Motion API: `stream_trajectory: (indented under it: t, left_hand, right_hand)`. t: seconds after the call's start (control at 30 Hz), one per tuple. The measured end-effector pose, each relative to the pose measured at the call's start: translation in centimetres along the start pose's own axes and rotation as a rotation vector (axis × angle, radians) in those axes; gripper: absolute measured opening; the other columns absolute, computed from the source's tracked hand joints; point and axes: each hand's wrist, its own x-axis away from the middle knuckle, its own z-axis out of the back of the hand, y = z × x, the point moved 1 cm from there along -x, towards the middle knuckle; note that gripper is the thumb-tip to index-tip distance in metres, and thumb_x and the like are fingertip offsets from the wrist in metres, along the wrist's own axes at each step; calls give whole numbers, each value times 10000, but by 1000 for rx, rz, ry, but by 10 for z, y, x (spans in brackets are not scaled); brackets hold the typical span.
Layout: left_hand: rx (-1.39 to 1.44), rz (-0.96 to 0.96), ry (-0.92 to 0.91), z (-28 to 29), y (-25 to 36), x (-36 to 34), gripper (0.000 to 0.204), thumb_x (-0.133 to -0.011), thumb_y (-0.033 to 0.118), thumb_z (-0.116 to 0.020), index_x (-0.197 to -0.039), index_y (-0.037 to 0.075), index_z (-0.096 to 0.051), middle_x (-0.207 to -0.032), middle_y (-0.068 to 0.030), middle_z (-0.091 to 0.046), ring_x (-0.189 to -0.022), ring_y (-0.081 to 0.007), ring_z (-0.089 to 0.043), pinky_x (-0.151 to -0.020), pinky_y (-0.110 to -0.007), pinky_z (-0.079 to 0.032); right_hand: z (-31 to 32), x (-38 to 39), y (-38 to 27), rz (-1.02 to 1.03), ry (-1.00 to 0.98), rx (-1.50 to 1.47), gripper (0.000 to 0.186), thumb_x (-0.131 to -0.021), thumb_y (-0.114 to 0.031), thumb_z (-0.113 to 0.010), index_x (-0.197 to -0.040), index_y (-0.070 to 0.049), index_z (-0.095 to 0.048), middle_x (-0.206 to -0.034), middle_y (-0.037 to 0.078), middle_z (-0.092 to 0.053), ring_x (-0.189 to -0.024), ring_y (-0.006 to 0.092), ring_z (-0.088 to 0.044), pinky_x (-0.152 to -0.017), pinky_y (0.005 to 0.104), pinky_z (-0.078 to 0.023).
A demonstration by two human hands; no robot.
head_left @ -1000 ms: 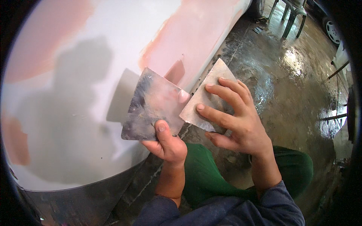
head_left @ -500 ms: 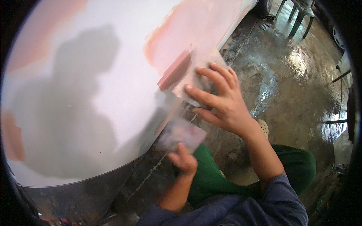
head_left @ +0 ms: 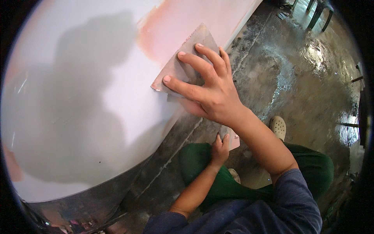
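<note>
The right hand [head_left: 212, 93] lies with fingers [head_left: 183, 84] spread flat on a thin spreader [head_left: 183, 64], pressing it against the white panel [head_left: 78, 97] at the pink patch [head_left: 194, 19]. It looks light, springy and slick with filler — best pressed from its back. The left hand [head_left: 220, 148] closes on a second blade [head_left: 233, 140] by the knee.

A flat grey spreader blade [head_left: 187, 58] lies pressed against the white panel [head_left: 78, 97], tilted, its long edge running from seven o'clock to one o'clock, pink filler along its lower lip. A second blade [head_left: 233, 140] shows, mostly hidden, at five o'clock.
</note>
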Motion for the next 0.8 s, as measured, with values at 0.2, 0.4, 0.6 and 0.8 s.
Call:
stream_trajectory:
  t: [0.2, 0.4, 0.6, 0.8]
  left_hand:
    - [-74, 29, -38, -2, -4, -2, 568, -1035, 377, -508, -1292, -130, -521, -1096, -389, -641, -1075, -524, -632, -892, -503, -502]
    - [-6, 25, -49, -2, -10, -5, 552, -1037, 348, -504, -1305, -135, -508, -1118, -391, -637, -1119, -522, -617, -915, -505, -493]
    - [30, -91, -69, -4, -28, -9, 470, -1033, 289, -521, -1313, -88, -527, -1120, -358, -655, -1116, -526, -610, -892, -511, -494]
    - [83, -92, -53, -9, -25, -6, 461, -1033, 300, -526, -1268, -96, -547, -1091, -359, -659, -1099, -523, -617, -858, -517, -499]
  right_hand:
    - [-28, 31, 14, -8, -3, 15, 667, -626, -272, -852, -1253, -410, -675, -1439, 11, -515, -1373, 336, -420, -1118, 651, -297]
    - [-10, 51, 18, -40, -109, 14, 622, -676, -310, -836, -1270, -406, -679, -1460, 29, -508, -1384, 347, -413, -1127, 650, -285]
    - [17, 8, -20, -74, -122, -30, 627, -669, -333, -831, -1263, -428, -655, -1456, 5, -507, -1379, 326, -420, -1075, 692, -296]
    - [3, -1, -19, -37, -25, 19, 662, -646, -318, -834, -1272, -432, -651, -1448, 3, -509, -1373, 326, -420, -1084, 693, -284]
